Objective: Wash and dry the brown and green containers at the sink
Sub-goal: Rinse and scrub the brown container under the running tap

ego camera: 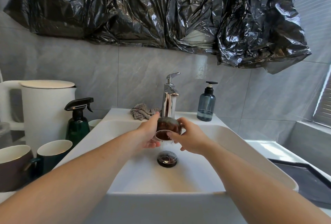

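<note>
A small brown container (167, 127) lies on its side under the chrome tap (169, 96), its white-rimmed mouth facing me, with water running over it and dripping into the white sink (206, 175). My left hand (149, 134) grips it from the left, thumb up on its top. My right hand (189, 137) holds it from the right, thumb at the rim. A green cup (52, 153) with a white inside stands on the counter at the left, next to a larger brown cup (14, 166).
A white kettle (44, 109), a dark green spray bottle (78, 123) and another small white cup (94, 124) crowd the left counter. A grey cloth (141, 112) lies behind the basin by the tap. A blue soap pump bottle (206, 104) stands at right. The drain plug (167, 158) sits mid-basin.
</note>
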